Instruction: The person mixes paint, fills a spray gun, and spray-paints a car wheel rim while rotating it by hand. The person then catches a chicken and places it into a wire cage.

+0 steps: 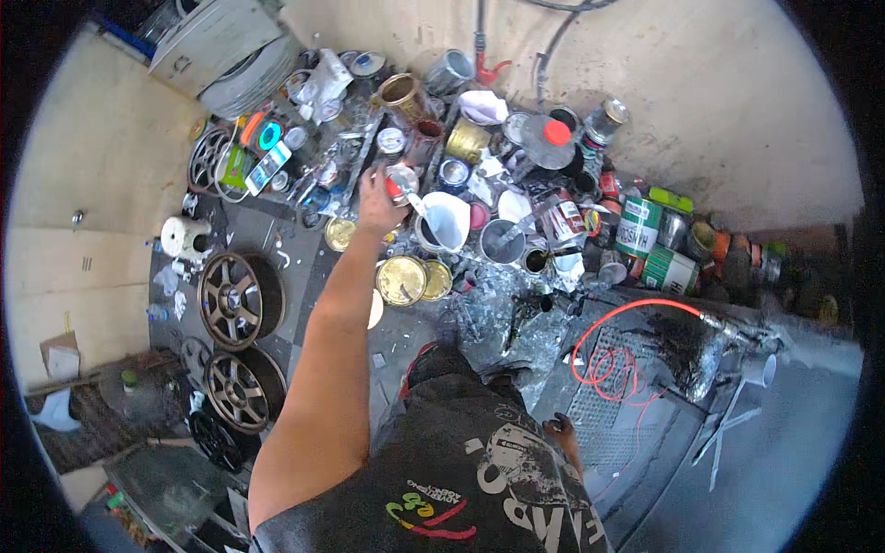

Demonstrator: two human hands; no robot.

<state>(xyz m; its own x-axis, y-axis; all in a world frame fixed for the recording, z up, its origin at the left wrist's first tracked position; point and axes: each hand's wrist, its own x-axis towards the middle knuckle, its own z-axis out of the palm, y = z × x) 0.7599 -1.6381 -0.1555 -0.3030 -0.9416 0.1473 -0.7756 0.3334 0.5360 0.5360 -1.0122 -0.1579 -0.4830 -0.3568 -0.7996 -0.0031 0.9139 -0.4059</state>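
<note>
Dark shirt (406, 470) nearest, the hands stand well apart: the left hand (376, 200) reaches to a red tin (395, 188), its grip unclear, seemingly to take it, which calls for clearing the cup (458, 217) just rightward; the right hand (560, 429) hangs low, its hold untellable.

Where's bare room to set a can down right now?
The grey floor between the upper bronze wheel and the leftmost gold lid is mostly bare, as is part of the perforated plate below the red hose. It's crowded around the left hand, with cans packed close together.
</note>
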